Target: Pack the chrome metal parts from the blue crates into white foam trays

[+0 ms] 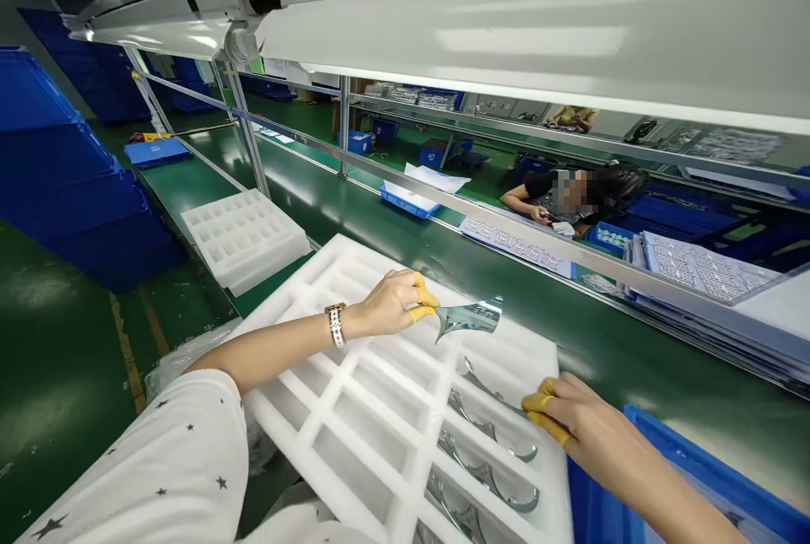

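On green bench (392, 215) | left hand (392, 304) pinches metal part (468, 318) | right hand (585, 426) fingertips pin curved part (490, 395) in foam tray (354, 409)

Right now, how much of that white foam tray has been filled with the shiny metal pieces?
Partly filled. Done: four curved metal parts lie in the right-hand column of the white foam tray. In hand: the left hand pinches another metal part above the tray's far end, while the right hand rests at the tray's right edge, touching a loaded part. Left: the visible compartments in the other columns show no parts.
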The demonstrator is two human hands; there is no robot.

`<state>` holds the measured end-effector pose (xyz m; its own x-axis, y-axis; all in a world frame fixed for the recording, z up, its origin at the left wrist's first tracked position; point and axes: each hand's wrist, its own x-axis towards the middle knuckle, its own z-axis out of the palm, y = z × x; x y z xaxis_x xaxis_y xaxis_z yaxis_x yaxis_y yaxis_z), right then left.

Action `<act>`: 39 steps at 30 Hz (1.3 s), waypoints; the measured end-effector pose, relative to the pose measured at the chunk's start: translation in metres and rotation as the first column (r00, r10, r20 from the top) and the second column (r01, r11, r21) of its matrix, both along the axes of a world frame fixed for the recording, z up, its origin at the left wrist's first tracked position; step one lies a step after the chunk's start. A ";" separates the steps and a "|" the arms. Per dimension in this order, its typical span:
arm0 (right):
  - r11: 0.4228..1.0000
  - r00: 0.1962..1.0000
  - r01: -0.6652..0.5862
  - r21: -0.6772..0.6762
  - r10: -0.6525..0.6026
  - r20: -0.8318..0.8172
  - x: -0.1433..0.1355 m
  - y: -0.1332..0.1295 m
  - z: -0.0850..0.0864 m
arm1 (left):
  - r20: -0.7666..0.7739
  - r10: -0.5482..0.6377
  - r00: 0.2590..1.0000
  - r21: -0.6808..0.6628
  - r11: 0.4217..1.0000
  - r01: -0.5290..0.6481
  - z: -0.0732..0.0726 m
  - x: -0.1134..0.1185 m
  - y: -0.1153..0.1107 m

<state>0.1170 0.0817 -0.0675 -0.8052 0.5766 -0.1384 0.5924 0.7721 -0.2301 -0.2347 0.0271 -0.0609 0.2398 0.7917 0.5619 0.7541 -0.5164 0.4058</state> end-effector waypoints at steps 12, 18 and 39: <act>0.992 0.834 0.059 0.108 -0.108 0.542 -0.066 -0.020 0.039 | -0.196 -0.066 0.978 0.007 0.998 0.068 0.013 0.014 -0.012; 0.992 0.945 0.059 0.109 -0.090 0.313 -0.035 -0.017 0.041 | -0.383 -0.052 0.922 0.129 0.986 0.109 0.021 0.036 0.011; 0.957 0.930 0.284 0.059 -0.260 -0.258 0.024 -0.021 0.019 | -0.761 -0.273 0.589 -0.027 0.920 0.391 0.000 0.089 0.060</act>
<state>0.1412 0.0612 -0.0486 -0.6173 0.7793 0.1082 0.7174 0.6140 -0.3291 -0.1462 0.0874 -0.0607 0.8480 0.5052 0.1605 0.5296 -0.7948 -0.2963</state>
